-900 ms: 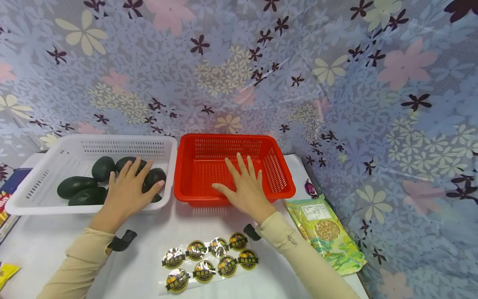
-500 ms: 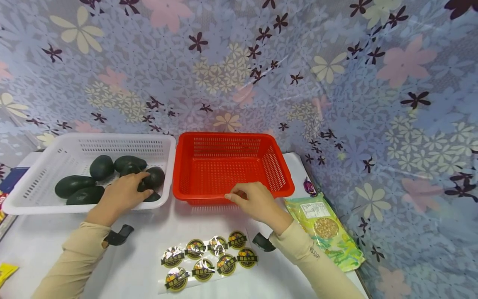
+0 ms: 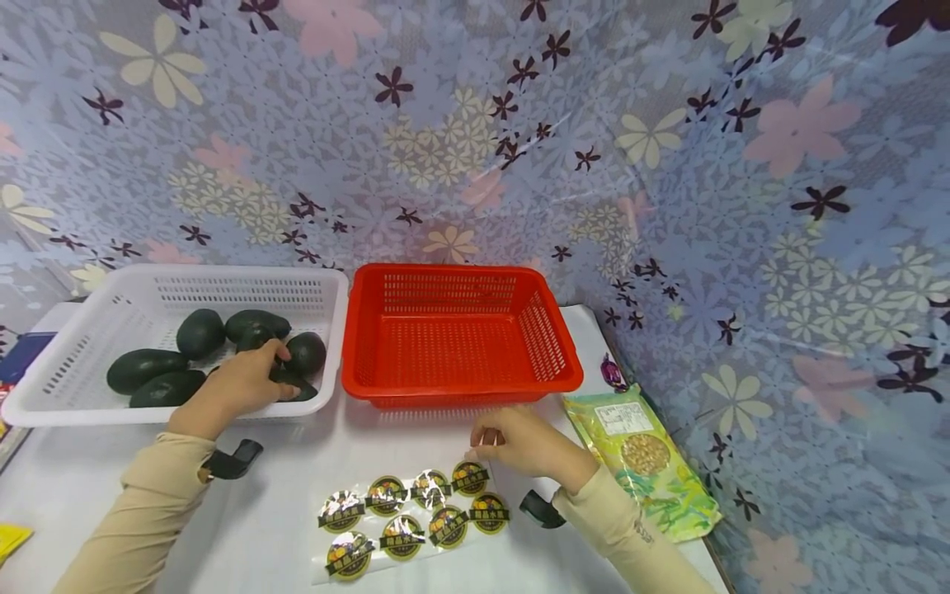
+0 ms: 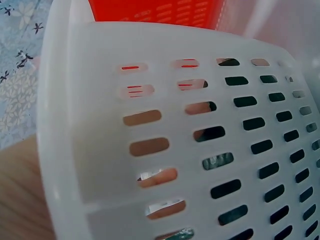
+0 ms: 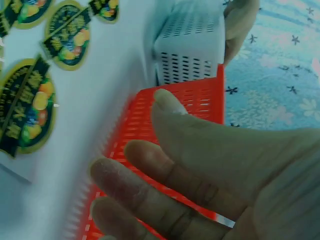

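**Two baskets, a sheet of labels, and a hand on each**

A flowered plastic sheet (image 3: 668,165) drapes behind and beside a white worktop (image 3: 282,487), closing the corner in. Two slotted baskets sit side by side against it, touching: the white basket (image 3: 44,396) on the left holds a heap of dark green avocados (image 3: 144,367), and the red basket (image 3: 552,379) on the right has nothing in it, which suggests one feeds and the other receives.

In front of the red basket lies a clear sheet of round fruit stickers (image 3: 416,520), within easy reach of both arms. A green snack packet (image 3: 646,462) lies off to the right, apart from the work.

The left hand (image 3: 233,388) reaches over the white basket's near wall, its fingers curled round one avocado (image 3: 300,363) at the right end of the heap. The right hand (image 3: 519,441) rests just above the sticker sheet, fingers loosely curled with fingertips drawn toward the thumb near the top-right sticker; they hold nothing that I can see.
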Available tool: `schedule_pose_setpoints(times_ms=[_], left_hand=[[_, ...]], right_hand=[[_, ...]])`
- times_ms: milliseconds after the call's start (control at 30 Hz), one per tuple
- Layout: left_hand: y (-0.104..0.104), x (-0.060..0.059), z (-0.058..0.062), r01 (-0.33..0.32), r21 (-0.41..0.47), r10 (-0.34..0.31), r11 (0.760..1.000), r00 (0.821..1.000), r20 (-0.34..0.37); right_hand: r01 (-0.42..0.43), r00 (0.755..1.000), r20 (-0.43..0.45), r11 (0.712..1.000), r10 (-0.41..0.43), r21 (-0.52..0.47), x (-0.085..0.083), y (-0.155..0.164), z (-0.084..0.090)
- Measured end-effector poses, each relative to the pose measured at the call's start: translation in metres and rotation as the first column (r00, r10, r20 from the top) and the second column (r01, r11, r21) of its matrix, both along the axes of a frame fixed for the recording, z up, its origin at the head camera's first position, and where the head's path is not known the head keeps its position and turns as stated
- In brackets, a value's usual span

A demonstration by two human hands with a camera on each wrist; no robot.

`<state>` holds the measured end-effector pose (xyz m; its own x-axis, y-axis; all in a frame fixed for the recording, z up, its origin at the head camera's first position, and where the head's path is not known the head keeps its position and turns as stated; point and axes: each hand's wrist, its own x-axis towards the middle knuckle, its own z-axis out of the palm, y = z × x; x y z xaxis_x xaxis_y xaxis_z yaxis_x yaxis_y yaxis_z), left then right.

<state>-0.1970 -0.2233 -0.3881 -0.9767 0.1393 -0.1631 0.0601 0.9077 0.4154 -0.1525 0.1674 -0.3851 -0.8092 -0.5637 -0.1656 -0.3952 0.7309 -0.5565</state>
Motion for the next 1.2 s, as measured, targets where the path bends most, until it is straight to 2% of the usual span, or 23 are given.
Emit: schedule_pose_setpoints(times_ms=[233, 500, 733, 900, 1200], left_hand=[[0.000, 0.000, 0.002, 0.032, 0.012, -0.032, 0.999, 0.999, 0.031], [-0.001, -0.005, 0.002, 0.017, -0.004, -0.017, 1.000, 0.997, 0.082], [0.001, -0.006, 0.002, 0.017, -0.024, -0.015, 1.000, 0.997, 0.081], [0.001, -0.006, 0.002, 0.004, -0.027, -0.002, 1.000, 0.997, 0.075], [-0.001, -0.008, 0.001, 0.021, -0.061, -0.016, 0.998, 0.996, 0.084]], right_hand=[[0.020, 0.999, 0.043, 1.000, -0.020, 0.010, 0.001, 0.004, -0.019], [0.041, 0.996, 0.076, 0.999, -0.042, 0.014, 0.001, 0.004, -0.034], [0.027, 0.997, 0.069, 1.000, -0.027, 0.005, 0.002, 0.004, -0.046], [0.024, 0.998, 0.062, 1.000, -0.024, -0.007, 0.002, 0.005, -0.049], [0.035, 0.999, 0.023, 0.999, -0.035, -0.007, 0.006, 0.006, -0.056]])
